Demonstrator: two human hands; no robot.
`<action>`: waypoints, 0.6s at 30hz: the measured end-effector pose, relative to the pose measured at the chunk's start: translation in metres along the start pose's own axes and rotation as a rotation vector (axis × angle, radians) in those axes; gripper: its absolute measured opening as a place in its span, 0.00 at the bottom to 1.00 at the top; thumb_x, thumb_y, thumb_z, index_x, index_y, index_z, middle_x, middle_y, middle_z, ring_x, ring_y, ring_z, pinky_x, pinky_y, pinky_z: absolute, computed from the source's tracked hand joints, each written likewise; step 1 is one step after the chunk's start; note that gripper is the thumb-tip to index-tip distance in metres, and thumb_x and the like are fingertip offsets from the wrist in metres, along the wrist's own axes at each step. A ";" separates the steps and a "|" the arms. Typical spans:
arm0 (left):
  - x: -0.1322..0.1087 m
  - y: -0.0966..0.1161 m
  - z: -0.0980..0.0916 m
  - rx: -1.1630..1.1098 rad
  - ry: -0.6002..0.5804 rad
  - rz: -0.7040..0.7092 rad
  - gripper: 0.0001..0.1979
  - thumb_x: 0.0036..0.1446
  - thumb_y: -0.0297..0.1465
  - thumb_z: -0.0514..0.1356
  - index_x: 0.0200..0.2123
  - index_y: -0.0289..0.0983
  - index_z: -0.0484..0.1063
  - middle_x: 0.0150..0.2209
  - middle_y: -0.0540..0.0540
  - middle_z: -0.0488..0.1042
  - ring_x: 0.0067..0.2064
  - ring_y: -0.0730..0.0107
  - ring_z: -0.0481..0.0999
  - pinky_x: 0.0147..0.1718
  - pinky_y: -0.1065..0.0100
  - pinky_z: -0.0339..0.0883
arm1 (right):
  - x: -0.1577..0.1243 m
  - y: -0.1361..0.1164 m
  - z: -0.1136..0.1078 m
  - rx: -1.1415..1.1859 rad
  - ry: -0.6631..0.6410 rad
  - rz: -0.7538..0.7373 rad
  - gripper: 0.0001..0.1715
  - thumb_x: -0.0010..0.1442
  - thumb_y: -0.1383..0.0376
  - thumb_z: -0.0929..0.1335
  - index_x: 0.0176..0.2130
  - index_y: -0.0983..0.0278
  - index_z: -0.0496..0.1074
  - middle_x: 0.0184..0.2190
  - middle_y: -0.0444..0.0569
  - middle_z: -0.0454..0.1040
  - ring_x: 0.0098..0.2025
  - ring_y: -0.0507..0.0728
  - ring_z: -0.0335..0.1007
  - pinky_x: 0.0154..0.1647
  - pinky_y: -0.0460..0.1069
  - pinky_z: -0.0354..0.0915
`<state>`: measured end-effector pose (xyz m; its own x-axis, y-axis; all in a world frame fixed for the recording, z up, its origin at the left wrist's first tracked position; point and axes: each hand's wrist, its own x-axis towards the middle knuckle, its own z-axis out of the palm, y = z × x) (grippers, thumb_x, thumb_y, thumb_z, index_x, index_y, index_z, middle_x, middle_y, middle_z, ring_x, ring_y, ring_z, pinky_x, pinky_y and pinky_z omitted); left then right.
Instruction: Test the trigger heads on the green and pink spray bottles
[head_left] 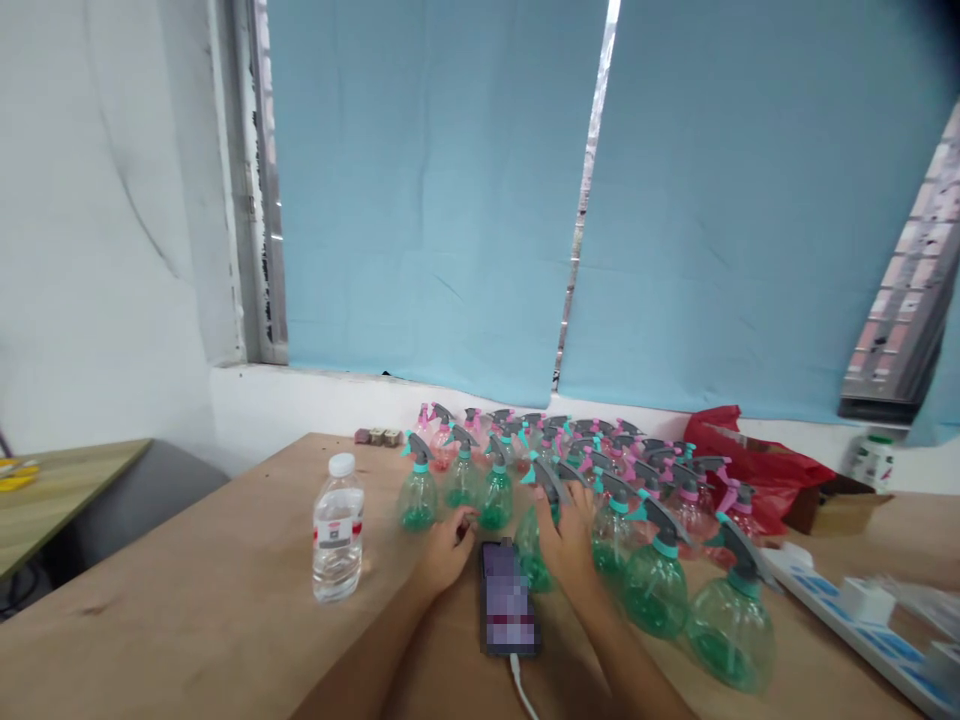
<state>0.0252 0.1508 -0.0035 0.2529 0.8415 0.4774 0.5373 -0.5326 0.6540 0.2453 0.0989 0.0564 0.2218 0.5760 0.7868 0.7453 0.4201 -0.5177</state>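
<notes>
1. Right of the phone [510, 600] stands a see-through green spray bottle [731, 635], darker at its base; liquid or tint, one cannot tell.
2. Left of the phone, an upright, capped water bottle [337, 535] holds clear liquid.
3. Just off the phone's upper left corner, the left hand [451, 548] has its fingers loosely curled; whether it holds anything is unclear.
4. Off its upper right corner, the right hand [568, 525] is wrapped around a green sprayer [532, 560] near its neck.
5. Beyond the phone stand rows of pink and green sprayers [646, 478].

A translucent green spray bottle [532, 552], grey and turquoise on top, stands near similar bottles [655, 592].
</notes>
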 end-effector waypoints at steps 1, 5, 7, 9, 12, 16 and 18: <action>0.000 0.001 0.000 -0.004 0.000 0.001 0.16 0.66 0.36 0.53 0.51 0.39 0.75 0.30 0.49 0.77 0.31 0.65 0.75 0.33 0.68 0.63 | 0.013 -0.004 -0.001 0.034 0.038 0.003 0.23 0.71 0.50 0.60 0.44 0.60 0.76 0.38 0.50 0.70 0.44 0.63 0.65 0.50 0.59 0.60; -0.001 0.003 -0.001 0.006 0.003 0.007 0.16 0.66 0.36 0.53 0.51 0.39 0.75 0.30 0.49 0.76 0.32 0.65 0.75 0.34 0.68 0.62 | 0.081 -0.017 -0.005 0.151 0.124 -0.007 0.24 0.71 0.51 0.60 0.40 0.63 0.76 0.38 0.51 0.72 0.42 0.61 0.67 0.47 0.56 0.62; -0.001 0.002 -0.001 0.005 -0.005 0.003 0.16 0.66 0.36 0.53 0.51 0.39 0.75 0.29 0.50 0.76 0.31 0.65 0.75 0.33 0.68 0.62 | 0.117 -0.020 -0.006 0.140 0.153 -0.027 0.24 0.70 0.51 0.60 0.42 0.64 0.76 0.38 0.52 0.73 0.42 0.61 0.67 0.46 0.55 0.63; -0.001 0.002 -0.001 0.004 -0.007 0.000 0.16 0.66 0.36 0.52 0.51 0.39 0.75 0.29 0.50 0.76 0.30 0.66 0.74 0.32 0.68 0.62 | 0.149 -0.021 -0.009 0.060 0.191 -0.017 0.24 0.70 0.51 0.61 0.46 0.65 0.75 0.40 0.53 0.73 0.43 0.61 0.67 0.47 0.54 0.63; -0.001 0.002 -0.001 0.006 -0.001 0.009 0.16 0.66 0.37 0.53 0.51 0.40 0.75 0.29 0.51 0.75 0.28 0.67 0.73 0.30 0.69 0.60 | 0.182 -0.016 -0.010 -0.111 0.153 0.014 0.24 0.70 0.51 0.61 0.49 0.65 0.74 0.41 0.54 0.73 0.44 0.61 0.68 0.47 0.52 0.62; 0.000 0.001 -0.002 -0.018 -0.016 0.026 0.16 0.67 0.38 0.53 0.51 0.40 0.75 0.29 0.50 0.77 0.30 0.65 0.75 0.32 0.68 0.62 | 0.194 -0.006 -0.002 -0.386 -0.090 0.110 0.24 0.71 0.52 0.62 0.50 0.67 0.75 0.45 0.59 0.75 0.48 0.63 0.70 0.46 0.51 0.63; 0.000 0.000 -0.002 -0.025 -0.025 0.028 0.17 0.67 0.38 0.52 0.51 0.39 0.75 0.30 0.49 0.78 0.31 0.64 0.76 0.33 0.68 0.62 | 0.191 -0.002 0.006 -0.469 -0.256 0.167 0.22 0.71 0.53 0.64 0.49 0.67 0.77 0.44 0.59 0.78 0.48 0.63 0.73 0.44 0.50 0.63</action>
<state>0.0239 0.1507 -0.0025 0.2882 0.8278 0.4813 0.5091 -0.5582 0.6552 0.2825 0.2119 0.2054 0.2445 0.7842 0.5703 0.9262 -0.0148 -0.3768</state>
